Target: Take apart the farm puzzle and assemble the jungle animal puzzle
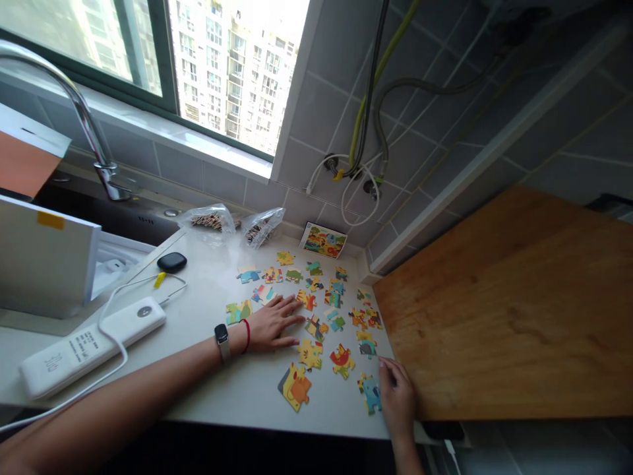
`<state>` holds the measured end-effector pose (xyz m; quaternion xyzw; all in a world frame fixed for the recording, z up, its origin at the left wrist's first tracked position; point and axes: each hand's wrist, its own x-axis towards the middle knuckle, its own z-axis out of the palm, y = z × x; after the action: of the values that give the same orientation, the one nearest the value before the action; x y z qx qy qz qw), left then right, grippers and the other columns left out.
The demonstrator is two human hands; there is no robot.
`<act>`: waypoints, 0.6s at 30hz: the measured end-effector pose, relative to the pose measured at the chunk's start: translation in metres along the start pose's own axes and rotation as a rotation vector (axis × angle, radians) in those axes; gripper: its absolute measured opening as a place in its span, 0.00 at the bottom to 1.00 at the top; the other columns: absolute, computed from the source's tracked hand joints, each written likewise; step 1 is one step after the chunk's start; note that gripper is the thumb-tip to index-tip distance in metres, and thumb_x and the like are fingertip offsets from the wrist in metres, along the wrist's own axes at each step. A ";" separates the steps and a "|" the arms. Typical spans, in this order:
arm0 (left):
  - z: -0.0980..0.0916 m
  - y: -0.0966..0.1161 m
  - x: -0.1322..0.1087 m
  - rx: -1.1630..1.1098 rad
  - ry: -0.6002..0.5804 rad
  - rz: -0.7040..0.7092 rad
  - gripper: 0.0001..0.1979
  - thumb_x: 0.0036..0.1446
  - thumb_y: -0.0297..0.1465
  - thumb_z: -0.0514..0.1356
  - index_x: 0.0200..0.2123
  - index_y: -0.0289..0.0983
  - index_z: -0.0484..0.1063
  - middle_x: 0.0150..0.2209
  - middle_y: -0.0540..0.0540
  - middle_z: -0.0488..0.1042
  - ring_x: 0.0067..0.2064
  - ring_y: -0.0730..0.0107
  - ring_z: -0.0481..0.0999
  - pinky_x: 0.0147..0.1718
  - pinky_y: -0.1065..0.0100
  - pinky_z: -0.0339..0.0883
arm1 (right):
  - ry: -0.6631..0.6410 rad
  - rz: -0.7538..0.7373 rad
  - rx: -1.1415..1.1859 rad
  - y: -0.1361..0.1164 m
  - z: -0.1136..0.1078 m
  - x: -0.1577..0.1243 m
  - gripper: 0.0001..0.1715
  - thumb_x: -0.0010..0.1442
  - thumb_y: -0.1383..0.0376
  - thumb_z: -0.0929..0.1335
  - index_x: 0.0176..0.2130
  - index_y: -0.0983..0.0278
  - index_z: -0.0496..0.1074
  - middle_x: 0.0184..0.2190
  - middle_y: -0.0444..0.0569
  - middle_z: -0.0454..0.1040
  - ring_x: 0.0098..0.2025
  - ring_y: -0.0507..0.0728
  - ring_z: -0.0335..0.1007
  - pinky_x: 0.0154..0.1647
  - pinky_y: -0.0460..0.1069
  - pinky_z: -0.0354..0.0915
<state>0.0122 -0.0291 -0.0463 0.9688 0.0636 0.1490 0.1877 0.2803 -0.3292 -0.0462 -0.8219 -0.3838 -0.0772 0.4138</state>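
Your left hand (271,323) lies flat, fingers spread and holding nothing, beside the jigsaw pieces (310,353), laid face-up below the picture card (324,241) for easy viewing; your right hand (395,396) curls near them, its grip hard to tell.

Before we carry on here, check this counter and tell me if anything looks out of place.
A long white plastic power unit lies on the pale countertop near the dark sink, which looks odd: electrics beside water.
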 end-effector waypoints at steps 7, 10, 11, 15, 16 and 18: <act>-0.008 0.009 -0.001 0.067 -0.032 -0.026 0.32 0.71 0.53 0.49 0.68 0.42 0.66 0.73 0.35 0.57 0.75 0.42 0.51 0.69 0.39 0.49 | -0.043 -0.068 -0.062 -0.003 0.007 -0.002 0.22 0.65 0.50 0.66 0.37 0.63 0.82 0.39 0.57 0.80 0.45 0.66 0.76 0.53 0.63 0.70; -0.017 0.015 -0.003 0.052 -0.023 -0.015 0.31 0.70 0.53 0.50 0.65 0.40 0.68 0.71 0.35 0.61 0.74 0.43 0.54 0.69 0.41 0.52 | -0.037 -0.086 -0.071 -0.006 0.006 -0.001 0.21 0.64 0.52 0.65 0.36 0.63 0.82 0.38 0.57 0.80 0.44 0.66 0.76 0.52 0.62 0.70; -0.019 0.016 -0.004 0.044 -0.017 -0.007 0.30 0.70 0.52 0.50 0.64 0.40 0.69 0.71 0.36 0.62 0.74 0.43 0.55 0.68 0.43 0.53 | -0.038 -0.088 -0.073 -0.007 0.006 -0.001 0.21 0.64 0.53 0.65 0.36 0.63 0.82 0.38 0.57 0.80 0.44 0.65 0.76 0.52 0.61 0.70; -0.024 0.017 -0.004 0.038 0.001 0.001 0.28 0.70 0.51 0.49 0.61 0.39 0.71 0.67 0.36 0.66 0.72 0.46 0.59 0.67 0.47 0.57 | -0.028 -0.073 -0.058 -0.009 0.005 -0.001 0.20 0.62 0.55 0.64 0.36 0.62 0.82 0.38 0.56 0.80 0.44 0.64 0.76 0.52 0.60 0.70; -0.024 0.018 -0.004 0.044 -0.001 -0.001 0.28 0.70 0.51 0.49 0.60 0.38 0.71 0.67 0.35 0.67 0.71 0.46 0.59 0.67 0.47 0.58 | -0.023 -0.067 -0.053 -0.009 0.006 -0.001 0.20 0.62 0.56 0.64 0.35 0.62 0.82 0.38 0.55 0.80 0.44 0.64 0.76 0.53 0.59 0.70; -0.024 0.018 -0.003 0.060 -0.012 -0.004 0.28 0.71 0.50 0.48 0.60 0.37 0.71 0.66 0.35 0.68 0.70 0.46 0.60 0.67 0.47 0.58 | -0.016 -0.056 -0.051 -0.009 0.006 -0.002 0.20 0.61 0.57 0.64 0.34 0.63 0.82 0.38 0.56 0.80 0.44 0.64 0.75 0.53 0.59 0.69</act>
<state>0.0026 -0.0384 -0.0189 0.9747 0.0686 0.1408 0.1594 0.2719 -0.3224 -0.0457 -0.8218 -0.4077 -0.0920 0.3874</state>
